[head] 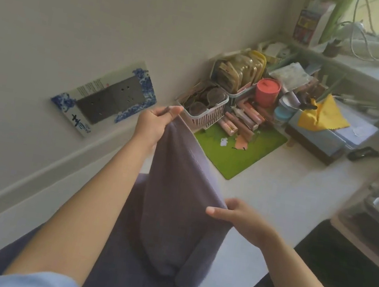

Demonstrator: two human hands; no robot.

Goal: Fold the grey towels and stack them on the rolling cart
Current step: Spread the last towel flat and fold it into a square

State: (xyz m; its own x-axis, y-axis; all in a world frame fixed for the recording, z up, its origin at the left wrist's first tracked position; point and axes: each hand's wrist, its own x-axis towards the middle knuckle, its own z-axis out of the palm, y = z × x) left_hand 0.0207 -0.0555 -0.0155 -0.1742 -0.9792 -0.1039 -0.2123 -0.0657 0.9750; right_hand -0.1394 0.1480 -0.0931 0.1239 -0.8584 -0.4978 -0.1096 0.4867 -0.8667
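Observation:
A grey towel [173, 205] hangs lifted above the white desk, doubled over so its lower fold droops near the front. My left hand [155, 122] pinches its far upper corner, raised high near the wall. My right hand [243, 218] grips the nearer upper corner, lower and to the right. More grey towel cloth [112, 268] lies flat on the desk under my left forearm. No rolling cart can be made out for certain.
The white desk [274, 197] carries a green mat [240, 149], a pink-white basket [207, 112] of packets, a red cup [267, 92], a yellow cloth [323, 114] on blue boxes. A socket panel [106, 96] sits on the left wall. Shelving stands at right.

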